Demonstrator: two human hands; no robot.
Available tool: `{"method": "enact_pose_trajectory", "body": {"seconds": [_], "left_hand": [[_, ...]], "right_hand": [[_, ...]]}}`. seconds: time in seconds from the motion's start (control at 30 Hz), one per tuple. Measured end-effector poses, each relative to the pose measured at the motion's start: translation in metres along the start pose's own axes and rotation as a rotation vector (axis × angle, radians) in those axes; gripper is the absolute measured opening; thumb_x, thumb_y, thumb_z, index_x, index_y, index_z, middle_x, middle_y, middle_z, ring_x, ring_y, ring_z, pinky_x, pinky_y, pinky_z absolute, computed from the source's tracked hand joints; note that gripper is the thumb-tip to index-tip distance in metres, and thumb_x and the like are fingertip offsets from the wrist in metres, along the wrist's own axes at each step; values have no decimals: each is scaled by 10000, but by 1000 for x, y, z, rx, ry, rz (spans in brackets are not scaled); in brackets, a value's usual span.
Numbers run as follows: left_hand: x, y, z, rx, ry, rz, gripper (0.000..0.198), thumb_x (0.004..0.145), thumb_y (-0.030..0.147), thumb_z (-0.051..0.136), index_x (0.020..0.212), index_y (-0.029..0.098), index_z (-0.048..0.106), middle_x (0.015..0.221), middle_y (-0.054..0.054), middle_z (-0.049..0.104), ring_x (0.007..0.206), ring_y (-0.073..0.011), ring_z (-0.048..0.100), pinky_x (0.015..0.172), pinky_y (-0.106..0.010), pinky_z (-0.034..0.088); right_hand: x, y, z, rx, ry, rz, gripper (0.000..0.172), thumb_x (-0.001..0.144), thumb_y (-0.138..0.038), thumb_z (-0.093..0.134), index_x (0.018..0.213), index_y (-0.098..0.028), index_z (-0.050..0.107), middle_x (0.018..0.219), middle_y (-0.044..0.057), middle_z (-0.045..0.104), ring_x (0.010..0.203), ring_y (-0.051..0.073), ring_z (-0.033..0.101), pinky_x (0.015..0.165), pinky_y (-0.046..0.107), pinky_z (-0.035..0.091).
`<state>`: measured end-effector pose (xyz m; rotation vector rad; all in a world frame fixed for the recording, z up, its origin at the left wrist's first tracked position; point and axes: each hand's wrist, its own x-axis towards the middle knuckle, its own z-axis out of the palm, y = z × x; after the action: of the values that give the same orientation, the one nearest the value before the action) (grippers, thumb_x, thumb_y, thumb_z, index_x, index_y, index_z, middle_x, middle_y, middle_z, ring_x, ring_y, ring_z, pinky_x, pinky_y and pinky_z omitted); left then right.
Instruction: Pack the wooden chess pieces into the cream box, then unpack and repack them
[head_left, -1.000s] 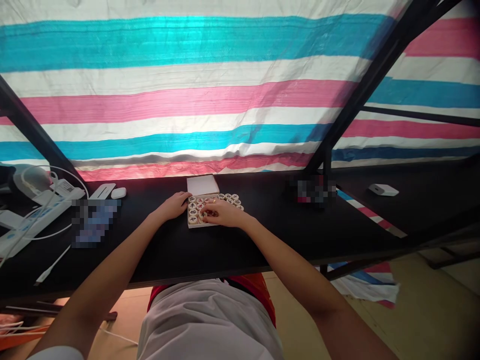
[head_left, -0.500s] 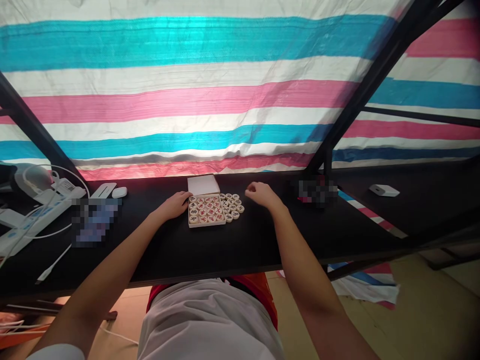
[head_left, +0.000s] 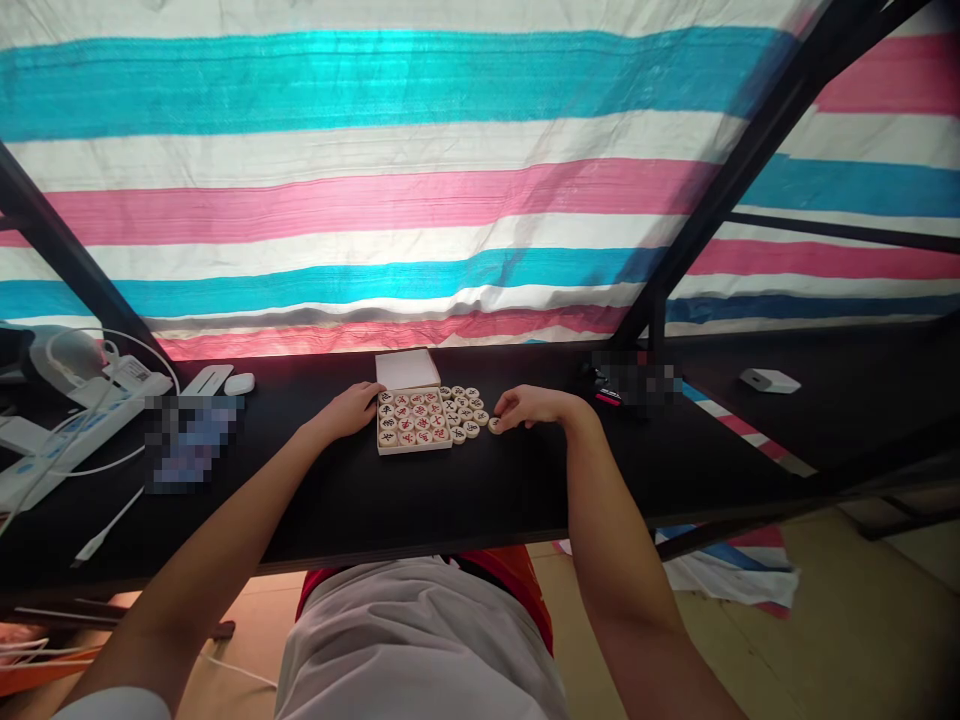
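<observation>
A shallow white box (head_left: 414,451) on the black table holds rows of round Chinese chess pieces (head_left: 405,424), mostly with red characters and some black at the left. My left hand (head_left: 351,410) is closed at the box's upper left corner, gripping its edge. Right of the box lies a flat cluster of loose chess pieces (head_left: 465,413) with dark characters. My right hand (head_left: 534,405) pinches a single chess piece (head_left: 495,425) between thumb and fingers, low at the table, just right of the cluster. Behind the box lies its white lid (head_left: 406,368).
At the left are a blurred phone-like object (head_left: 193,440), a white cable (head_left: 109,528), a power strip (head_left: 82,435) and a small white case (head_left: 240,384). A blurred dark object (head_left: 634,382) and a white adapter (head_left: 770,381) lie right. Striped sheeting (head_left: 390,200) hangs behind.
My right hand has come down and nearer to me, its wrist swinging right. The chess piece at its fingertips now shows beside the cluster. My left hand and the box have stayed put.
</observation>
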<state>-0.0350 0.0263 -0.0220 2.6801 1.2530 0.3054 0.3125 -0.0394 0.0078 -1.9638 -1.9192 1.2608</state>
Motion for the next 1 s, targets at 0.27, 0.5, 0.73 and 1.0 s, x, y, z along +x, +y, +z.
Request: {"method": "enact_pose_trajectory", "body": {"seconds": [0.27, 0.5, 0.73, 1.0], "left_hand": [[1, -4, 3, 1, 3, 7, 390, 880, 286, 371, 1233, 186, 506, 1220, -107, 566, 1146, -245, 514, 979, -368, 418], [0, 1, -1, -1, -4, -5, 396, 874, 288, 373, 1229, 176, 509, 1224, -117, 565, 1147, -254, 518, 975, -373, 424], [-1, 2, -2, -5, -4, -3, 386, 874, 279, 368, 1215, 178, 516, 1214, -114, 570, 1132, -250, 525, 969, -369, 426], [-1, 0, 0, -3, 5, -1, 385, 874, 277, 375, 1221, 189, 515, 1207, -106, 574, 1132, -247, 527, 969, -365, 427]], "right_hand": [[3, -1, 3, 11, -42, -61, 655, 564, -425, 791, 1113, -141, 576, 939, 78, 667, 750, 153, 594, 550, 204, 458], [8, -2, 7, -2, -31, -67, 702, 592, -445, 779, 1176, -144, 530, 891, 63, 653, 684, 132, 579, 537, 206, 469], [6, -8, 9, -27, 30, -17, 683, 642, -641, 669, 1114, -161, 555, 920, 84, 646, 699, 142, 587, 542, 214, 482], [7, -18, 19, -90, 84, 4, 863, 570, -630, 724, 1226, -191, 373, 1107, 127, 606, 893, 213, 583, 541, 227, 470]]}}
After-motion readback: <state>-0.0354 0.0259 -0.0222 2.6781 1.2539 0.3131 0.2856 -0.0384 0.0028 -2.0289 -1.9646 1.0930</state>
